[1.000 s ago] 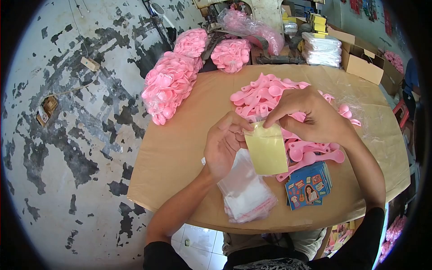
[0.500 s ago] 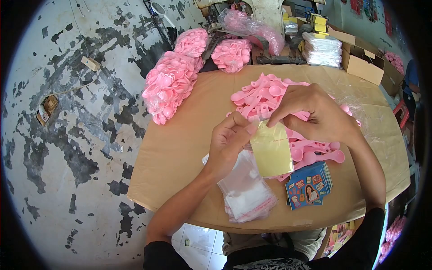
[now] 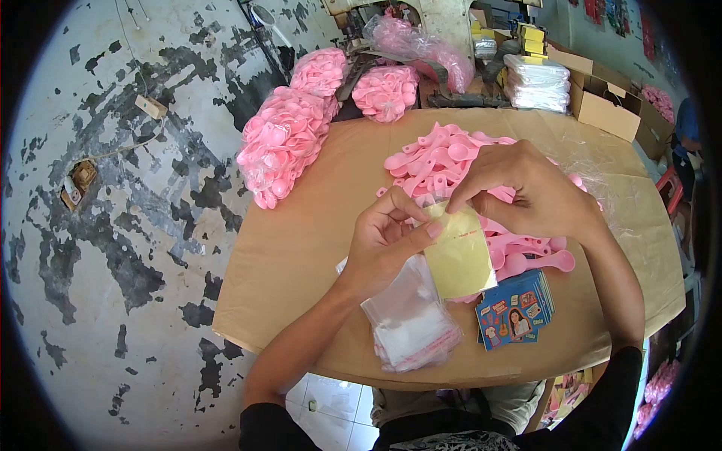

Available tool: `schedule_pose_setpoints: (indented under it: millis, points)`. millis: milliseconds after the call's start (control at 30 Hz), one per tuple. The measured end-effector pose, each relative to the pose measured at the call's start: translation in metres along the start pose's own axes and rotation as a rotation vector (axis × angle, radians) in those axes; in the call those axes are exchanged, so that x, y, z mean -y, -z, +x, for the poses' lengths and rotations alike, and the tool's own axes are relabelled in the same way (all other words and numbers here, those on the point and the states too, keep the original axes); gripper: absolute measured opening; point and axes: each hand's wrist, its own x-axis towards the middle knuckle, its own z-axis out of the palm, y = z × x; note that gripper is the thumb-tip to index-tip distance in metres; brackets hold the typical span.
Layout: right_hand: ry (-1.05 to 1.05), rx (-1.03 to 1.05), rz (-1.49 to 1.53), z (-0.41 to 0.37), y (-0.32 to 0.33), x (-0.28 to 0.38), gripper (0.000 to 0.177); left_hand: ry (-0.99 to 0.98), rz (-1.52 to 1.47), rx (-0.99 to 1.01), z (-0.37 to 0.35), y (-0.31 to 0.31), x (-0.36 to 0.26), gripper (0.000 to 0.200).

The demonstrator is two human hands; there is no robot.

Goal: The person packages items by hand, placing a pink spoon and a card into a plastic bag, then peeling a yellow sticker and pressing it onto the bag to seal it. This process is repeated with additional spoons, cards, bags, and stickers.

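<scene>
Clear plastic with a yellow card behind it: that's the small sleeve, held up in the middle of the view, just above the stack of empty sleeves and the printed cards on the brown-paper table. The left hand clamps its top left edge, thumb laid across the front. The right hand pinches the top right corner with its fingertips, the rest of the fingers curled over the loose pink spoons heaped behind. Both grips are closed on the sleeve.

By the look of it, this is the opening step, with the two hands working the mouth apart at the top. Whether it has parted, I can't tell. The next move calls for one hand keeping that mouth open while the other frees up for a spoon close by. Bagged spoons sit well off to the left.
</scene>
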Motion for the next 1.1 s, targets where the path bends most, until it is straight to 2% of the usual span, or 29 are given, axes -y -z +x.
schedule_pose_setpoints:
  millis: [200, 333, 433, 500, 533, 633, 733, 800, 900, 967, 1100]
  points:
    - [-0.039, 0.027, 0.018, 0.0, 0.002, 0.003, 0.025, 0.004, 0.051, 0.021, 0.001, -0.002, -0.002, 0.015]
    - [0.022, -0.043, -0.025, -0.001, -0.005, 0.009, 0.024, -0.027, 0.1, 0.036, 0.001, 0.004, 0.001, 0.014]
    - [0.025, -0.022, -0.03, -0.001, -0.008, 0.028, 0.02, -0.06, -0.004, 0.065, 0.002, -0.001, -0.006, 0.013]
    - [-0.006, -0.016, -0.023, -0.001, -0.01, 0.038, 0.02, 0.0, -0.113, 0.129, 0.0, 0.007, -0.003, 0.012]
    - [0.015, -0.047, -0.047, 0.0, -0.01, 0.041, 0.022, 0.028, -0.167, 0.161, -0.001, 0.009, -0.003, 0.012]
    - [0.078, -0.139, -0.192, 0.0, -0.007, 0.045, 0.027, 0.065, -0.262, 0.084, -0.004, -0.005, -0.014, 0.013]
    - [0.126, -0.233, -0.378, -0.002, 0.001, 0.051, 0.024, 0.081, -0.222, 0.001, -0.003, -0.007, -0.01, 0.015]
    - [0.142, -0.301, -0.363, -0.001, 0.01, 0.064, 0.02, 0.042, -0.125, 0.013, -0.003, -0.003, -0.007, 0.015]
    - [0.116, -0.162, 0.123, -0.011, 0.023, 0.098, 0.011, 0.058, -0.042, 0.047, 0.002, 0.003, 0.006, 0.015]
    - [0.187, 0.003, 0.395, -0.024, 0.028, 0.107, 0.01, 0.074, 0.006, 0.05, -0.002, 0.001, 0.011, 0.015]
    - [0.173, 0.157, 0.646, -0.045, 0.029, 0.116, 0.008, 0.099, 0.055, 0.03, -0.006, -0.01, 0.004, 0.016]
